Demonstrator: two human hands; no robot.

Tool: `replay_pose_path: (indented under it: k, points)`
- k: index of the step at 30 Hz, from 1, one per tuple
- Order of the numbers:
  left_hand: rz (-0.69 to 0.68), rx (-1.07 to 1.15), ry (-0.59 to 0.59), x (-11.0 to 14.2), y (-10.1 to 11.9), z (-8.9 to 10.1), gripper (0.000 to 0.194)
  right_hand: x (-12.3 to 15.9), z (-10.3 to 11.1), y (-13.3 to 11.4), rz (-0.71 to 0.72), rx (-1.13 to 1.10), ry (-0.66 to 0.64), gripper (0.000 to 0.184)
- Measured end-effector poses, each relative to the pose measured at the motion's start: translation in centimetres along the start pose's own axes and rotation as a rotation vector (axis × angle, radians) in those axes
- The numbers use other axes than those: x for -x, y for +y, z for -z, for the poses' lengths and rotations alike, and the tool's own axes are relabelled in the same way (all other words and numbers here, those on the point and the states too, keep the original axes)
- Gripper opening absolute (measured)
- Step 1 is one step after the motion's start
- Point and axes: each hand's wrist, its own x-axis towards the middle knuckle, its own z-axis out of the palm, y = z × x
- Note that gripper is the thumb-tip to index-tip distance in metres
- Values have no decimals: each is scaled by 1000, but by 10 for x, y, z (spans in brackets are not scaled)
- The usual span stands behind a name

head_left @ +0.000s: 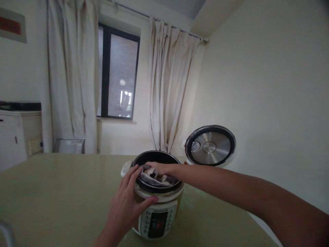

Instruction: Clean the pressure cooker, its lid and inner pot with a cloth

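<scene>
An electric pressure cooker stands on the table with its round lid raised at the right, the metal underside facing me. My left hand grips the cooker's near left side, fingers over the rim and thumb across the front above the control panel. Across the dark inner pot reaches my right hand, pressing a grey-and-white cloth against the inside near the front rim. The fingertips of my right hand are hidden in the cloth.
The pale green table spreads to both sides of the cooker. Behind it are a window and curtains. A white cabinet is at far left, and a curved grey object shows at the lower left corner.
</scene>
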Motion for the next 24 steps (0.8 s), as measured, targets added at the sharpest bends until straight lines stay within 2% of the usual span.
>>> replay_pose_path:
  k: [2,4,7,9,11,14,16,19,20,22,24]
  points:
    - [15,-4,-3,0,-2,0,99,24,18,-11,-20,-31,-82,41]
    - [25,5,-14,0,-3,1,99,56,39,-25,9,-9,-133,50]
    - [29,16,-44,0,-3,2,79,104,59,-42,98,142,-89,59]
    - [37,14,-56,-2,-1,3,71,127,59,-44,196,297,-26,62]
    - [46,15,-67,-4,1,5,72,137,47,-37,317,495,77,68]
    - [40,43,-104,-8,0,10,77,127,14,-23,550,814,270,74]
    - [-13,94,-149,-8,-7,14,76,110,-9,-21,764,971,384,64]
    - [-157,177,-211,-5,-23,19,69,85,-38,-33,1039,1104,513,33]
    - [-194,193,-223,-5,-28,21,68,81,-45,-38,1079,1135,546,27]
    - [-222,206,-241,-4,-35,22,70,83,-53,-41,1084,1171,601,26]
    - [-190,199,-249,-5,-37,22,76,98,-53,-33,1046,1153,662,27]
